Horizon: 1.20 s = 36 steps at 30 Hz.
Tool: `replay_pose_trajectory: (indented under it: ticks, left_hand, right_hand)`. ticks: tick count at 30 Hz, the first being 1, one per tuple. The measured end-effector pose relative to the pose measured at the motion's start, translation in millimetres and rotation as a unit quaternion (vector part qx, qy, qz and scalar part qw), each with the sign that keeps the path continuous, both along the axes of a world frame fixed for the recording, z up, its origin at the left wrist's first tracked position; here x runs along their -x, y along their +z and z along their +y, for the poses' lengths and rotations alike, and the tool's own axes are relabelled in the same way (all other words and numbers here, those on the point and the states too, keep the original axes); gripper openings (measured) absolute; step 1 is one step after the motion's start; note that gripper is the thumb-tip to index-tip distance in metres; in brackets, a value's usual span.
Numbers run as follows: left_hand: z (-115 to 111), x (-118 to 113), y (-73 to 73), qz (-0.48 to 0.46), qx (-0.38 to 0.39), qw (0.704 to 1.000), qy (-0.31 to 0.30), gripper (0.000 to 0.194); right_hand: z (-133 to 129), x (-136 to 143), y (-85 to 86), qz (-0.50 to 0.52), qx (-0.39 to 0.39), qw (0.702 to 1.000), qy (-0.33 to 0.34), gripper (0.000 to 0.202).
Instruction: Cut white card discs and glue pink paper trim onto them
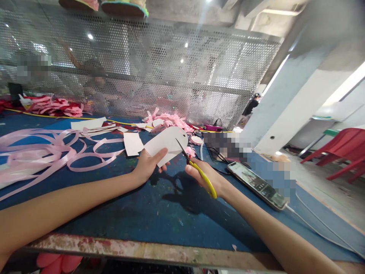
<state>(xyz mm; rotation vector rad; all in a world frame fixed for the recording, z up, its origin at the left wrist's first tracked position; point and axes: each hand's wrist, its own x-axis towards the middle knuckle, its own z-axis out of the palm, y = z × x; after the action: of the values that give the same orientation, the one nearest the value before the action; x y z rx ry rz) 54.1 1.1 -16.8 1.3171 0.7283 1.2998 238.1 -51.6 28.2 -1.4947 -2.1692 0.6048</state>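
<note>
My left hand [151, 164] pinches the lower edge of a white paper piece [168, 142], thumb on top and fingers beneath. The piece has a rounded far end with a small dark hole near its edge. My right hand [203, 176] holds yellow-handled scissors [203, 173], whose blades point up and left over the right part of the paper. Whether the blades touch the paper is unclear. Left of the paper, a small white card [132, 144] lies on the blue table [159, 217].
Loops of pink ribbon [57, 152] spread over the left side. Behind are stacked white papers [89, 124] and pink pieces [172, 121] before a perforated metal screen [159, 64]. A phone [258, 184] with a white cable lies at right. A person [251, 105] stands far back.
</note>
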Motion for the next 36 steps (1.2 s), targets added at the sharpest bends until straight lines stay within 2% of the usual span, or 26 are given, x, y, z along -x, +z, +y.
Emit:
replay_pose_trajectory:
  ticks: [8, 19, 26, 29, 36]
  left_hand:
    - [-0.9, 0.2, 1.7, -0.008, 0.000, 1.000, -0.003, 0.039]
    - [-0.1, 0.7, 1.7, -0.003, 0.005, 1.000, -0.001, 0.038]
    - [-1.9, 0.4, 3.2, 0.002, 0.011, 1.000, 0.007, 0.040]
    - [-3.6, 0.2, 4.4, 0.007, 0.015, 1.000, 0.009, 0.040]
    - [-7.4, -0.3, 4.4, 0.055, 0.034, 0.998, -0.021, 0.040]
  right_hand:
    - [0.2, -2.4, -0.2, -0.036, -0.029, 0.999, 0.003, 0.060]
    - [0.9, -1.4, 0.7, -0.045, 0.010, 0.998, -0.030, 0.061]
    - [3.6, 1.4, -1.1, -0.080, -0.001, 0.995, -0.067, 0.057]
    - [3.9, 0.9, -1.4, -0.085, 0.026, 0.993, -0.082, 0.057]
    - [2.2, -2.8, -1.7, -0.005, 0.017, 1.000, -0.015, 0.057]
